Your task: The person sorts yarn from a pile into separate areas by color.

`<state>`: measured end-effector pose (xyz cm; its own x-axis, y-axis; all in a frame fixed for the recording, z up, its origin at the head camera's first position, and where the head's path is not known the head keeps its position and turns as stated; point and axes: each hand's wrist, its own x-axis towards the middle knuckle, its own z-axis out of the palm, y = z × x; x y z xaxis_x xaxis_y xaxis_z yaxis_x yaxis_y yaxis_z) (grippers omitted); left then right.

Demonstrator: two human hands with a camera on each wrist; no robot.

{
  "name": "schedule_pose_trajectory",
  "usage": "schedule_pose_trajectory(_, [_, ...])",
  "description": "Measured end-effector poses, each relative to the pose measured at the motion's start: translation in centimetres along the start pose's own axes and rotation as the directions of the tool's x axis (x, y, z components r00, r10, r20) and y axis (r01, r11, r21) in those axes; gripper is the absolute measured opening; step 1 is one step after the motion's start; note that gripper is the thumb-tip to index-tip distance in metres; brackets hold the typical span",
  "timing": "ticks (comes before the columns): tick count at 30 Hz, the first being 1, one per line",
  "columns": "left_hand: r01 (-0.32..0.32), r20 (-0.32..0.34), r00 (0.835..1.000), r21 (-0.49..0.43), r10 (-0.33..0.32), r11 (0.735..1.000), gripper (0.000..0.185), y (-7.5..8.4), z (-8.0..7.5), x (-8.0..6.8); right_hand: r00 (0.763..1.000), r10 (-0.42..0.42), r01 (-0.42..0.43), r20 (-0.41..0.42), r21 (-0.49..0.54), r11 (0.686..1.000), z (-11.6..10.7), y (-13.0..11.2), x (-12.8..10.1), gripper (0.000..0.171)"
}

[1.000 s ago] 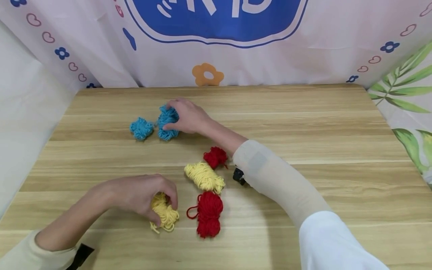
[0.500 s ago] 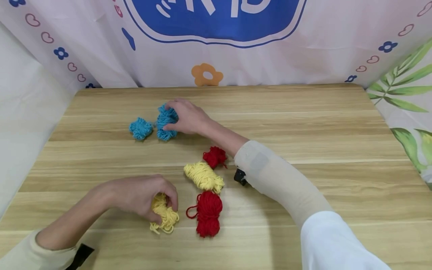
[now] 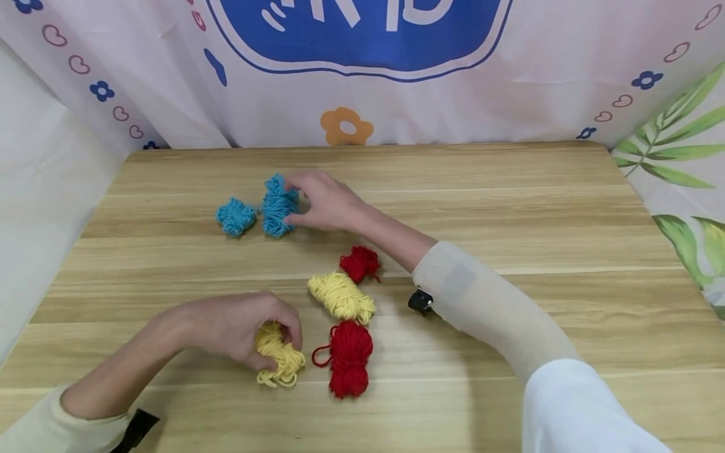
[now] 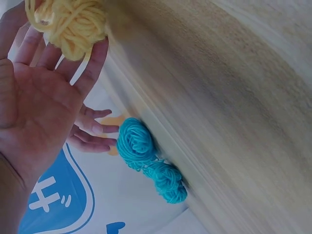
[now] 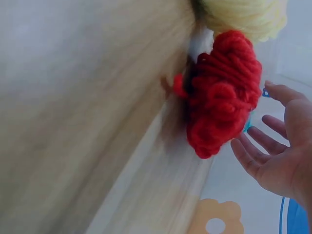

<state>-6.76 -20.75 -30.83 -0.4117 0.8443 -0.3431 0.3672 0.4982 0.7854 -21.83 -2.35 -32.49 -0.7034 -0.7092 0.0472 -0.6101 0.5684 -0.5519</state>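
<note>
Between the curled thumb and fingers of my left hand, a small yellow yarn bundle is held at the table's near left. That same yellow bundle tops the left wrist view. My right hand lies at the right side of a larger blue yarn bundle, its fingers spread and loose. Whether its fingertips touch the blue yarn is hard to tell. Left of it sits a smaller blue yarn bundle. The right wrist view shows the right hand with parted fingers.
Mid-table, a small red yarn bundle, a larger yellow bundle and a larger red bundle form a rough column between my arms. A printed cloth hangs behind the wooden table.
My right hand has drawn back slightly to the right, loosening from the larger blue bundle, which stays in place. The left hand has shifted a little rightward with the small yellow bundle.
</note>
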Motion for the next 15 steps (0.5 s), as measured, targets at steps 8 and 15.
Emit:
schedule_pose_trajectory(8, [-0.033, -0.059, 0.998, 0.034, 0.035, 0.999, 0.025, 0.1, -0.2, 0.0, 0.998, -0.058, 0.055, 0.030, 0.086, 0.995, 0.0, -0.5, -1.6, 0.045])
schedule_pose_trajectory(15, [-0.052, -0.100, 0.993, 0.072, 0.059, 0.996, 0.025, 0.0, -0.3, 0.1, 0.993, -0.096, 0.087, 0.076, 0.106, 0.991, 0.2, -0.9, -2.7, 0.044])
